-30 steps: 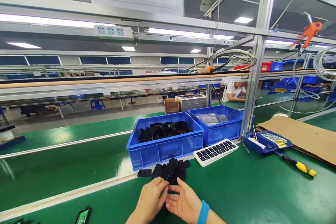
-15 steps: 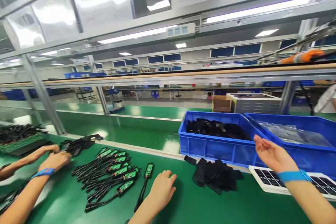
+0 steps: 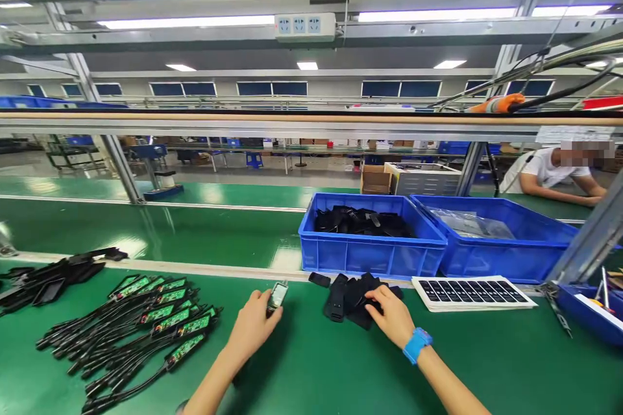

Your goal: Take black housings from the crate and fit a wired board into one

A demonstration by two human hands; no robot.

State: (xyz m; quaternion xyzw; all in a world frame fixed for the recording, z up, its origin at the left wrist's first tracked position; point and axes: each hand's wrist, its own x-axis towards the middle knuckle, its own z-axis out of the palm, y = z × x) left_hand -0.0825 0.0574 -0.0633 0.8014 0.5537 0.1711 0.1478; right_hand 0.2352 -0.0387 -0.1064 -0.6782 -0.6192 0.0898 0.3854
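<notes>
The left hand (image 3: 253, 327) is closed around a small green circuit board with a black cable (image 3: 277, 295), pinching it between thumb and fingers so the board end stands clear above the green bench mat (image 3: 341, 376). The right hand (image 3: 393, 316), with a blue wristband (image 3: 416, 344), lies palm down on a loose pile of flat black plastic covers (image 3: 351, 295), fingers curled onto the top pieces; whether it has actually gripped one cannot be told.

The pile sits in the middle of the bench, just near of a blue plastic crate of more black covers (image 3: 372, 249), which keeps a working handful close. To the left, rows of matching green boards with black cables (image 3: 160, 324) lie fanned out side by side, boards pointing right, within reach of the left hand. Right of the pile rests a white sheet of dark key labels (image 3: 470, 292), and beyond it a second blue crate holding clear plastic bags (image 3: 491, 240). Far right, a person in a white shirt (image 3: 545, 175) leans on another bench.
</notes>
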